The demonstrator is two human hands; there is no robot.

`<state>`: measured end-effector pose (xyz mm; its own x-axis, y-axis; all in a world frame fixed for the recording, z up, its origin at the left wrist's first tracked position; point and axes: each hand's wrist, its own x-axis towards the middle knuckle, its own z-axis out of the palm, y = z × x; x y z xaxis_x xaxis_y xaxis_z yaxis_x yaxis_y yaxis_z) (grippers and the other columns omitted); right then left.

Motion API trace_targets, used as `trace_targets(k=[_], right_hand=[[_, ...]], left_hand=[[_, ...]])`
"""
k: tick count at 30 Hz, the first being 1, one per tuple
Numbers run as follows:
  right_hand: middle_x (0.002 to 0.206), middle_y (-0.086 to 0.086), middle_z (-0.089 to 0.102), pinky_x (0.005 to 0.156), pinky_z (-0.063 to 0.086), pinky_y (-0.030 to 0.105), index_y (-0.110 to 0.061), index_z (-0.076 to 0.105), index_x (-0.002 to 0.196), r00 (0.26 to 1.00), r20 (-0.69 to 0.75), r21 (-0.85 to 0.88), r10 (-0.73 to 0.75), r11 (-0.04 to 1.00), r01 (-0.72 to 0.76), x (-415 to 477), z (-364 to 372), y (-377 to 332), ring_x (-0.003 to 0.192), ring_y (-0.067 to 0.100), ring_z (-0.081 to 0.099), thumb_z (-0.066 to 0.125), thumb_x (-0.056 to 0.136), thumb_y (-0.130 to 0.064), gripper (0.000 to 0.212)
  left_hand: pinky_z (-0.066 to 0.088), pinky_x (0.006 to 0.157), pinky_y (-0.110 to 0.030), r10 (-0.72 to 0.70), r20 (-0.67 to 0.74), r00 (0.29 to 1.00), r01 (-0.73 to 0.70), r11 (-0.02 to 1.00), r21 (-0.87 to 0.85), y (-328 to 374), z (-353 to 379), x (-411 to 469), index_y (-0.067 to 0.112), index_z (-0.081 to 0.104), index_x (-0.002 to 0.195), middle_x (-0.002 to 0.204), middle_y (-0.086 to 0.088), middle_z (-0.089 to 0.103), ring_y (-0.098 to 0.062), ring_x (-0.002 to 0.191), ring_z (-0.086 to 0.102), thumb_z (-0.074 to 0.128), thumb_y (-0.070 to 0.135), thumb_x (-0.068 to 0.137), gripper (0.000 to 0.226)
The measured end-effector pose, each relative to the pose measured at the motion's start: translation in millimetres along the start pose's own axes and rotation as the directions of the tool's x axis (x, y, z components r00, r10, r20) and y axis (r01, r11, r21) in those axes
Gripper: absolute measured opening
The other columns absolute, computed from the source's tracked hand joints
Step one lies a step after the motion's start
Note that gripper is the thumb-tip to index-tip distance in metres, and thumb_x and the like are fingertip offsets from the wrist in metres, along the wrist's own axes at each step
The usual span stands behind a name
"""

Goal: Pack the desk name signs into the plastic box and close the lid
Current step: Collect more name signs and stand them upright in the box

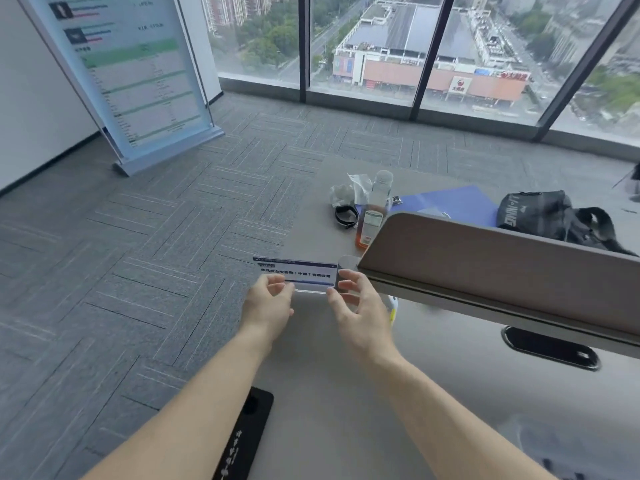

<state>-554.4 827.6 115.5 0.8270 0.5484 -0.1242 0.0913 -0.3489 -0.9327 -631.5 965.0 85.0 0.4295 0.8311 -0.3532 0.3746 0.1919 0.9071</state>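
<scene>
One desk name sign [304,271], a clear acrylic stand with a white card, blue bands and dark lettering, hangs upright over the left edge of the grey desk [329,393]. My left hand [268,301] pinches its lower left corner. At the sign's right end, the fingers and thumb of my right hand [358,306] curl loosely around it. Part of the sign's clear base shows between my hands. No plastic box is in view.
A brown divider panel [502,271] crosses the desk just right of my hands. Behind it are an orange-liquid bottle [372,216], crumpled tissue [343,194], a blue folder [450,202] and a black bag [547,216]. A black strip [242,434] lies at the desk's near edge.
</scene>
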Motion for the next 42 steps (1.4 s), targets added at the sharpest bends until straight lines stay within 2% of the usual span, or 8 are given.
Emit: trace_targets(k=[4, 9, 14, 24, 26, 31, 38, 42], right_hand=[[0.116, -0.008, 0.064, 0.092, 0.053, 0.027, -0.03, 0.057, 0.127, 0.999, 0.025, 0.007, 0.035, 0.999, -0.035, 33.6, 21.7, 43.6, 0.103, 0.002, 0.064, 0.064, 0.094, -0.033, 0.034], [0.112, -0.008, 0.065, 0.085, 0.047, 0.018, -0.028, 0.059, 0.126, 0.998, 0.003, -0.049, 0.057, 0.997, -0.057, 67.1, 45.1, 89.4, 0.102, 0.006, 0.064, 0.067, 0.092, -0.031, 0.035], [0.114, -0.009, 0.065, 0.087, 0.049, 0.019, -0.027, 0.058, 0.128, 0.996, 0.027, -0.052, 0.084, 0.995, -0.083, 83.2, 67.5, 117.8, 0.105, 0.006, 0.063, 0.067, 0.093, -0.031, 0.036], [0.121, -0.003, 0.063, 0.087, 0.054, 0.031, -0.024, 0.058, 0.122, 0.97, 0.02, 0.105, 0.243, 0.964, -0.244, 88.5, 94.3, 141.2, 0.104, 0.007, 0.062, 0.064, 0.095, -0.026, 0.027], [0.12, -0.004, 0.064, 0.089, 0.055, 0.033, -0.027, 0.057, 0.122, 0.966, 0.013, 0.111, 0.257, 0.96, -0.256, 92.1, 92.6, 144.2, 0.105, 0.012, 0.063, 0.063, 0.096, -0.027, 0.027], [0.108, -0.01, 0.064, 0.097, 0.055, 0.045, -0.025, 0.058, 0.123, 0.961, -0.015, 0.106, 0.276, 0.956, -0.273, 97.5, 93.6, 146.1, 0.104, 0.012, 0.064, 0.064, 0.094, -0.029, 0.03], [0.127, -0.001, 0.061, 0.103, 0.052, 0.045, -0.023, 0.05, 0.129, 0.973, 0.029, 0.088, 0.228, 0.969, -0.229, 103.1, 107.1, 140.8, 0.118, 0.015, 0.06, 0.067, 0.093, -0.025, 0.039], [0.146, 0.0, 0.048, 0.109, 0.039, 0.028, -0.016, 0.037, 0.147, 0.986, 0.029, 0.003, 0.161, 0.987, -0.161, 108.9, 102.2, 135.1, 0.127, 0.01, 0.049, 0.066, 0.094, -0.02, 0.06]], left_hand=[[0.053, 0.098, -0.042, 0.084, -0.032, 0.996, -0.073, 0.967, 0.244, -36.9, 12.6, 49.0, 0.018, 0.057, 0.124, 0.126, -0.006, 0.062, -0.024, 0.108, 0.065, 0.066, 0.021, 0.095, 0.029], [0.052, 0.087, -0.035, 0.597, 0.151, 0.788, -0.544, 0.558, 0.627, -46.2, 23.0, 79.6, 0.017, 0.058, 0.126, 0.142, 0.001, 0.048, -0.022, 0.129, 0.048, 0.066, 0.01, 0.092, 0.035], [0.057, 0.082, -0.041, 0.59, 0.299, 0.75, -0.509, 0.225, 0.831, -42.7, 24.7, 118.9, 0.022, 0.044, 0.145, 0.16, 0.001, 0.031, -0.023, 0.145, 0.028, 0.062, 0.005, 0.093, 0.058], [0.042, 0.06, -0.03, 0.563, 0.369, 0.739, -0.38, -0.103, 0.919, -39.1, -11.3, 151.4, 0.022, 0.051, 0.097, 0.096, 0.005, 0.065, -0.018, 0.086, 0.053, 0.048, -0.011, 0.089, 0.034], [0.043, 0.067, -0.032, 0.566, 0.364, 0.739, -0.428, -0.023, 0.903, -44.8, -24.5, 159.6, 0.022, 0.051, 0.09, 0.089, 0.005, 0.063, -0.018, 0.082, 0.055, 0.049, -0.005, 0.094, 0.028], [0.049, 0.062, -0.031, 0.422, 0.331, 0.844, -0.532, 0.589, 0.608, -68.1, -48.9, 147.6, 0.025, 0.064, 0.087, 0.084, 0.008, 0.07, -0.014, 0.068, 0.062, 0.065, 0.029, 0.098, 0.012], [0.045, 0.055, -0.009, 0.399, 0.219, 0.89, -0.455, 0.794, 0.402, -127.1, -41.4, 106.3, 0.034, 0.075, 0.094, 0.064, 0.017, 0.07, 0.008, 0.057, 0.064, 0.073, 0.03, 0.092, 0.005], [0.06, 0.079, -0.043, 0.302, 0.231, 0.925, -0.346, 0.92, 0.183, -146.2, -65.1, 97.8, 0.035, 0.08, 0.099, 0.083, 0.006, 0.081, -0.021, 0.083, 0.077, 0.073, 0.043, 0.087, 0.016]])
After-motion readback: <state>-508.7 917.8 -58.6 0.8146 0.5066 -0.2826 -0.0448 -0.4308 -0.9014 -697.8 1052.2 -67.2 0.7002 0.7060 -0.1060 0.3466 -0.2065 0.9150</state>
